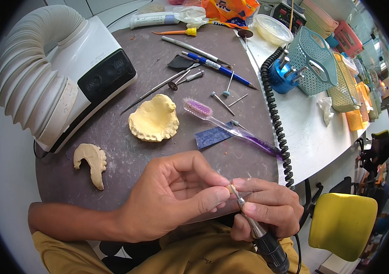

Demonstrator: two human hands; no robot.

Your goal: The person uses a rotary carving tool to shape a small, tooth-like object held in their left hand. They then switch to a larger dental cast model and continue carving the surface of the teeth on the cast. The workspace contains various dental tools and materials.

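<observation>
Near the table's front edge, my left hand [164, 198] pinches a small cream-coloured, tooth-like piece [230, 187] between thumb and forefinger. My fingertips hide most of it. My right hand [272, 203] is closed around a dental handpiece [269, 246] with a black body and a metal nose. Its tip meets the small piece, or comes very close to it; I cannot tell which. Beyond my hands lies a yellowish plaster dental cast [154, 119]. Left of my left hand rests a smaller beige, curved piece with teeth [95, 164].
A purple toothbrush [224, 123] lies across a dark blue strip [210, 138]. Behind are a blue pen [222, 68] and several burs [222, 104]. A white machine with a ribbed hose [30, 91] stands left. A black coiled cord [279, 118] runs along the right, beside a blue bur holder [283, 75].
</observation>
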